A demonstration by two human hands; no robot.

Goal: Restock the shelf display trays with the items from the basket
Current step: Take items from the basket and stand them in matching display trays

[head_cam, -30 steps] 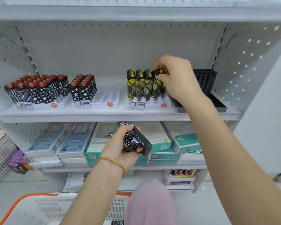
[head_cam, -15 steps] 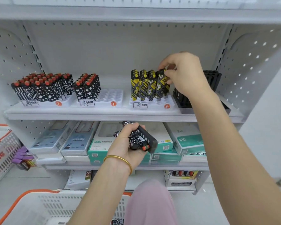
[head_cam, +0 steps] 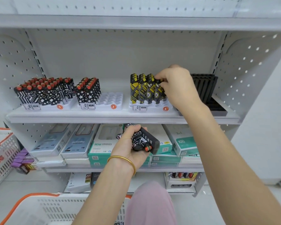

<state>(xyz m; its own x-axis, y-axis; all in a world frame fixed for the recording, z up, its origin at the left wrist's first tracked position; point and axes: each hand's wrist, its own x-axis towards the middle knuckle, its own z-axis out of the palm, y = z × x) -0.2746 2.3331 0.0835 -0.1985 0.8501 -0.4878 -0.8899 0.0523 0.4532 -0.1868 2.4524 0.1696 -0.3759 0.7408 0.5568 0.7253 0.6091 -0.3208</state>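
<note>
My right hand (head_cam: 177, 85) pinches a yellow-and-black lighter (head_cam: 159, 91) at the right end of the yellow lighters (head_cam: 139, 90) standing in the third white display tray (head_cam: 152, 106). My left hand (head_cam: 130, 143) grips a bundle of black-and-white lighters (head_cam: 143, 141) in front of the lower shelf. Two more white trays stand to the left: one full of black-and-white lighters (head_cam: 44, 91), one with star-patterned lighters (head_cam: 88, 91) and open slots (head_cam: 110, 99). The white basket with an orange rim (head_cam: 39, 207) sits at the bottom left.
A black empty tray (head_cam: 206, 93) stands at the right end of the shelf. Boxed cables and chargers (head_cam: 104, 142) fill the lower shelf. A second white basket (head_cam: 0, 153) and purple packs (head_cam: 23, 159) are at the left. A pink-clad knee (head_cam: 151, 205) is below.
My right hand has lowered the yellow-and-black lighter from above the row down into the tray's right end. My left hand keeps its bundle, barely moved.
</note>
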